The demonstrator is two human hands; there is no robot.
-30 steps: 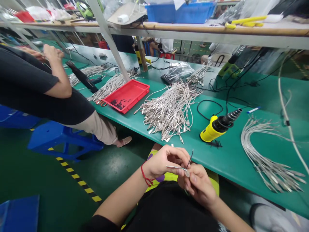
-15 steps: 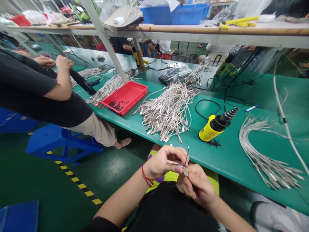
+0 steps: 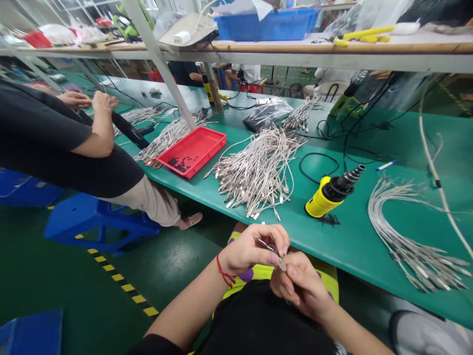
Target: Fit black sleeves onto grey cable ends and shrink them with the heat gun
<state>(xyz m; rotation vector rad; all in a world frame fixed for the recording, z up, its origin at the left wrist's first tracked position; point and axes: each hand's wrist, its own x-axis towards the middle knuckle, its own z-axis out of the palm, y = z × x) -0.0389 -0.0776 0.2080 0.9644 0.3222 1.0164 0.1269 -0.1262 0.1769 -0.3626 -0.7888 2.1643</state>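
Green surface [image 3: 347, 249] | cable [image 3: 283, 265] held just off its near edge | left grip [image 3: 253, 249] pinched on wires [image 3: 266, 244], right grip [image 3: 303, 282] pinched on cable | apparently parting wires; next calls for a steady pinch

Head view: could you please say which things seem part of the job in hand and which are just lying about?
Probably the job: held cable, cable pile, cable bundle, heat gun.
Probably lying about: pen, plastic bag, blue bin.
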